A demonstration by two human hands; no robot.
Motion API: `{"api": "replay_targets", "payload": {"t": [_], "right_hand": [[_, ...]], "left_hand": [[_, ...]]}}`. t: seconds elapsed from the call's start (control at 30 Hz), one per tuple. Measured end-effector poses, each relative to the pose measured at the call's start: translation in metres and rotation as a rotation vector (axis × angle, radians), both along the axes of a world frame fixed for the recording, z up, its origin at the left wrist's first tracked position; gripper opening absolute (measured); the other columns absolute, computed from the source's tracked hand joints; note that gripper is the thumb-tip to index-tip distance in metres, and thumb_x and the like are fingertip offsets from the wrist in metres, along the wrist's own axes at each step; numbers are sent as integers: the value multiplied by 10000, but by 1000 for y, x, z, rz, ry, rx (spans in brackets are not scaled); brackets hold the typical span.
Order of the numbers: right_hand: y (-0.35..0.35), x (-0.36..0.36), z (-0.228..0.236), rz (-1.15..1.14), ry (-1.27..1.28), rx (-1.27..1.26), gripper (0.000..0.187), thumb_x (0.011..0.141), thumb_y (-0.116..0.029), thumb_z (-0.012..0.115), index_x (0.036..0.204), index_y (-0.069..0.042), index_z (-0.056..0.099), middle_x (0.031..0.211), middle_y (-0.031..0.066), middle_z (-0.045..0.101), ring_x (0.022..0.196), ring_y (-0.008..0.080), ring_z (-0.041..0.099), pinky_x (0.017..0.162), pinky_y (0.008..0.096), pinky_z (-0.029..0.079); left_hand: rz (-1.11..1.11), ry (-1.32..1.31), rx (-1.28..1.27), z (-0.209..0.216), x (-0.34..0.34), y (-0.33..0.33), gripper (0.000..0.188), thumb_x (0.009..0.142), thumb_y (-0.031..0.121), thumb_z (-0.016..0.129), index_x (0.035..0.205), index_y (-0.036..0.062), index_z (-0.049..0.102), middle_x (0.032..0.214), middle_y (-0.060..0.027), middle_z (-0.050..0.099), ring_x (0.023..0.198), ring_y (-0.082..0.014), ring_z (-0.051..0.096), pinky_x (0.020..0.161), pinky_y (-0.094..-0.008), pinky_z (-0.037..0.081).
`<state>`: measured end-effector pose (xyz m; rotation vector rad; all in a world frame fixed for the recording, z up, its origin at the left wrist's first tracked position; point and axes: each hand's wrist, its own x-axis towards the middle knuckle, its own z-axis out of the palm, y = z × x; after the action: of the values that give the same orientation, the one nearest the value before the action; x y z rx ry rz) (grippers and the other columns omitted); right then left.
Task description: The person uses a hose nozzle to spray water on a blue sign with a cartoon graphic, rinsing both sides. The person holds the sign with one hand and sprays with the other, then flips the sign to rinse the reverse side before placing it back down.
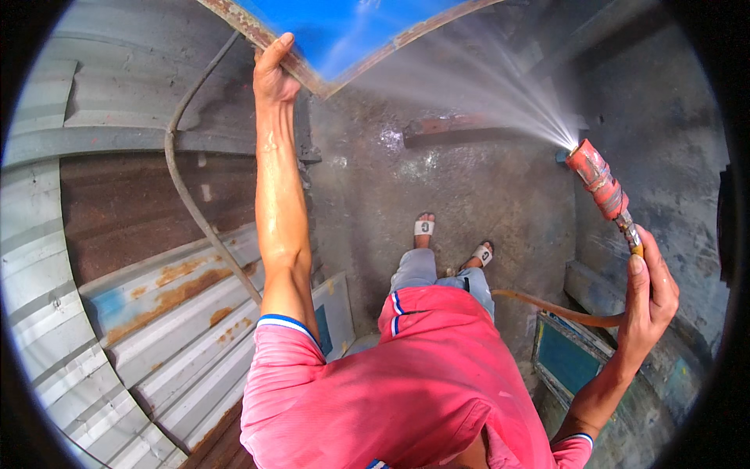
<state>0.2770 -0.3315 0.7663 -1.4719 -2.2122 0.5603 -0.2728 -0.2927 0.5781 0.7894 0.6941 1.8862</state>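
Observation:
My left hand, arm stretched forward and wet, grips the side rail of a framed blue screen, thumb on top. The screen's rim is worn and stained, one corner points toward me, and its far part is cut off by the view. Out to the right, my right hand is closed around a spray nozzle wrapped in red, close to its narrow metal end. Water fans from the nozzle's tip to the upper left, toward the screen. A brownish hose runs to the right hand.
Corrugated metal sheets, partly rusted, form the left side, where a grey hose hangs. A reddish bar lies on the wet floor. Another frame with a teal panel leans at the lower right, near a grey wall.

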Motion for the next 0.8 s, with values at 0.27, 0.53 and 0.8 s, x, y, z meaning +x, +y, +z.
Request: {"api": "replay_targets", "payload": {"t": [0.27,0.53,0.8], "right_hand": [[4,-19,6,-71,65,-67,277,870,-45,544,1118,49,627,1012,151,665,944,197,623,861,297,447],[11,-31,10,-31,70,-25,269,868,-16,537,1112,55,626,1017,152,665,947,197,623,868,296,446],[10,-46,16,27,36,37,256,871,-28,548,1102,50,629,972,154,665,883,197,625,819,288,455]], "left_hand": [[20,-15,18,8,0,4,183,843,108,637,943,-46,641,977,-154,662,912,-270,645,831,-432,527],[50,-20,-10,-11,-19,11,231,837,111,639,989,-61,609,1004,-164,645,913,-285,640,838,-448,528],[124,66,-46,2,-6,9,252,779,5,629,1024,-3,574,873,-65,617,790,-197,632,710,-346,549]]}}
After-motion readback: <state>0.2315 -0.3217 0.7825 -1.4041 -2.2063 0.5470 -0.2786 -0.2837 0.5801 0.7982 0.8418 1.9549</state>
